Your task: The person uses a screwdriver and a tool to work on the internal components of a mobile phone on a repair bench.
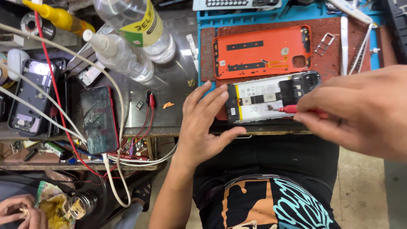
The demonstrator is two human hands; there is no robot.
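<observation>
My L hand (203, 123) open, steadying opened phone (271, 99) on worktop (178, 80). R hand (356, 110) pinching red screwdriver (292, 109), tip on board. Step: prob unscrewing; next needs tip seated square.

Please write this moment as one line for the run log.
left hand: steadies opened phone | right hand: holds red screwdriver, tip on phone | orange back cover: lies beside

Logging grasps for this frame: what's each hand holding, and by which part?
Right hand pinches a red-handled screwdriver by its handle, tip on the opened phone. Left hand holds nothing; its fingers steady the phone's left end.
</observation>
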